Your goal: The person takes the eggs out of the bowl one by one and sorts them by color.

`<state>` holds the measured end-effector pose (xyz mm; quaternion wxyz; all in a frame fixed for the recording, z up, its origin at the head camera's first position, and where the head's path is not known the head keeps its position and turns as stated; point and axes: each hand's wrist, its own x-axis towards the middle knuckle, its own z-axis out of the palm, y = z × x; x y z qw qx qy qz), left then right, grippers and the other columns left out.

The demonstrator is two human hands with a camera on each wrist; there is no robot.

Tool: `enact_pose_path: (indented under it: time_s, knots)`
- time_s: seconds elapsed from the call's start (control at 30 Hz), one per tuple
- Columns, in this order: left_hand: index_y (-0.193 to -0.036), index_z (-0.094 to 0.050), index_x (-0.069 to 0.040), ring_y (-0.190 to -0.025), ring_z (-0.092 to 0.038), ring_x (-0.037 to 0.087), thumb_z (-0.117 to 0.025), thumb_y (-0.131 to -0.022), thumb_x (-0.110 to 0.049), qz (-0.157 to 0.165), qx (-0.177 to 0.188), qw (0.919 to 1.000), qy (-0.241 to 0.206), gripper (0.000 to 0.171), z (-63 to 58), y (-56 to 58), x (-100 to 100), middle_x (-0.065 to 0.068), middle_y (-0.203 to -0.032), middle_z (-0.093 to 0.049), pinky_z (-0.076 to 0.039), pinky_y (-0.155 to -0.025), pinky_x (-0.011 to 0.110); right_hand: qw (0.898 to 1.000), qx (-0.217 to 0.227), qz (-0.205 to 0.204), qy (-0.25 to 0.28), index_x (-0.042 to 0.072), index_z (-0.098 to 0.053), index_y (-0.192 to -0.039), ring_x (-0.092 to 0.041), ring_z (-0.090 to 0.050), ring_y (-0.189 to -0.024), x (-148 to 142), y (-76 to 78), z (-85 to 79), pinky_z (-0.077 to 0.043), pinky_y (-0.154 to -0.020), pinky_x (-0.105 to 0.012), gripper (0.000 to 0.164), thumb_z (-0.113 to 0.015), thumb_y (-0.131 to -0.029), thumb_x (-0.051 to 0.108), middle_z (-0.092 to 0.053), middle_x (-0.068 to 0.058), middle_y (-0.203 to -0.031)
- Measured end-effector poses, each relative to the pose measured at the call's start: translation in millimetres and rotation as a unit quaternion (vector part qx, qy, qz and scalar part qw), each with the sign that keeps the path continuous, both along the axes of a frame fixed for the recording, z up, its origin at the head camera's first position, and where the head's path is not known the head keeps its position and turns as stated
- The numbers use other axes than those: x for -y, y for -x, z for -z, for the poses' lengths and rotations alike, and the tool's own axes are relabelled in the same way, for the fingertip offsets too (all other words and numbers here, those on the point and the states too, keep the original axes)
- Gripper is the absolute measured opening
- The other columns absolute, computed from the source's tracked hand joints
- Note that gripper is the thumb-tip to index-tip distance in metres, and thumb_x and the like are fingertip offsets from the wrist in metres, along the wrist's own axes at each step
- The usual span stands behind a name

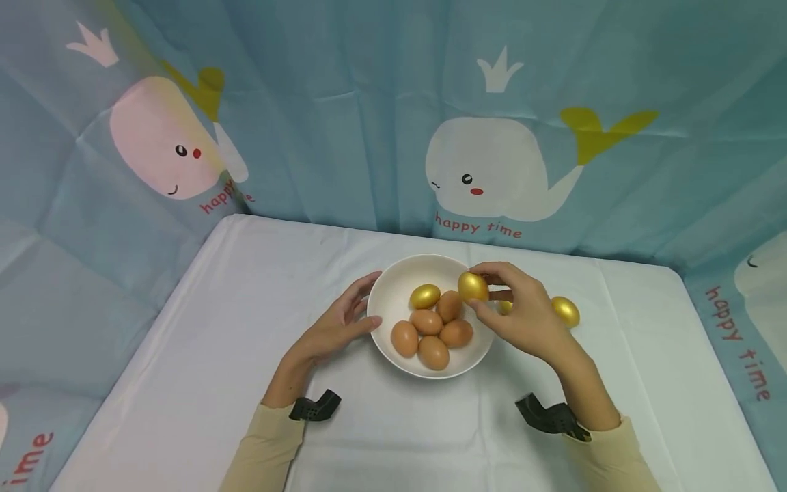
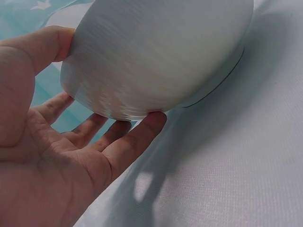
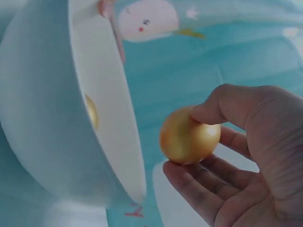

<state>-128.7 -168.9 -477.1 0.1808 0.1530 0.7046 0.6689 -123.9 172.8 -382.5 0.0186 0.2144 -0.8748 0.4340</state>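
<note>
A white bowl (image 1: 393,273) stands on the table with several brown eggs (image 1: 434,352) and one golden egg (image 1: 425,296) in it. My left hand (image 1: 341,318) holds the bowl's left side, thumb at the rim and fingers spread along the outer wall. In the left wrist view the bowl's outside (image 2: 156,56) shows between thumb and fingers. Over the bowl's right rim, my right hand (image 1: 522,311) pinches another golden egg (image 1: 473,287) between thumb and fingertips. The right wrist view shows this held egg (image 3: 187,137) beside the bowl's rim.
Right of the bowl, a golden egg (image 1: 565,311) lies on the white tablecloth (image 1: 393,437). Another golden egg (image 1: 505,307) is partly hidden behind my right hand. A blue curtain (image 1: 344,137) printed with whales hangs behind the table and along its sides.
</note>
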Motion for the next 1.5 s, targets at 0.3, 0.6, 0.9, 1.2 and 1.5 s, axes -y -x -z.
enact_pose_path:
  time_s: [0.3, 0.6, 0.9, 1.2, 1.5]
  knots:
    - [-0.164, -0.033, -0.032, -0.159, -0.037, 0.031, -0.072, -0.099, -0.011, 0.005, -0.003, 1.0000, 0.006, 0.079, -1.1, 1.6, -0.5, 0.000, -0.169, -0.036, -0.041, -0.124, 0.039, 0.996, -0.013, 0.066, 0.063, 0.008, -0.064, -0.136, 0.008, -0.062, -0.116, -30.1, -14.1, 7.8, -0.056, -0.093, -0.008, 0.045, -0.078, -0.094, 0.004, -0.069, -0.010, -0.133]
    - [-0.164, -0.033, -0.031, -0.159, -0.037, 0.033, -0.073, -0.099, -0.012, -0.002, 0.003, 0.9999, 0.011, 0.079, 2.1, -6.5, 8.1, 0.002, -0.168, -0.037, -0.046, -0.115, 0.022, 0.987, -0.004, 0.116, 0.111, 0.005, -0.063, -0.137, 0.003, -0.064, -0.121, -50.3, -28.4, 27.6, -0.056, -0.096, -0.011, 0.046, -0.077, -0.094, 0.000, -0.066, 0.008, -0.133]
    - [-0.164, -0.033, -0.033, -0.160, -0.035, 0.030, -0.071, -0.100, -0.011, -0.002, -0.001, 0.9998, 0.019, 0.078, 0.2, -3.9, 6.2, 0.000, -0.169, -0.036, -0.043, -0.121, 0.030, 0.981, -0.029, 0.178, 0.074, -0.001, -0.062, -0.138, 0.009, -0.061, -0.117, -73.8, -30.7, 35.0, -0.052, -0.094, -0.004, 0.048, -0.079, -0.093, 0.002, -0.063, 0.018, -0.128]
    - [-0.164, -0.033, -0.032, -0.160, -0.036, 0.032, -0.070, -0.100, -0.008, -0.002, 0.006, 0.9998, 0.016, 0.078, 4.0, -8.9, 2.8, 0.002, -0.169, -0.035, -0.046, -0.117, 0.026, 0.977, -0.050, 0.201, 0.045, 0.000, -0.062, -0.141, 0.018, -0.055, -0.116, -97.6, -29.0, 46.9, -0.049, -0.091, 0.000, 0.052, -0.079, -0.092, 0.001, -0.067, -0.001, -0.134]
    - [-0.165, -0.032, -0.032, -0.160, -0.036, 0.030, -0.071, -0.101, -0.012, 0.001, -0.006, 0.9999, 0.012, 0.078, -0.9, -2.8, 1.2, 0.001, -0.169, -0.035, -0.046, -0.117, 0.024, 0.970, -0.054, 0.237, 0.016, 0.000, -0.062, -0.142, 0.023, -0.050, -0.111, -118.2, -20.0, 44.1, -0.046, -0.089, 0.004, 0.050, -0.078, -0.095, 0.008, -0.066, -0.019, -0.135]
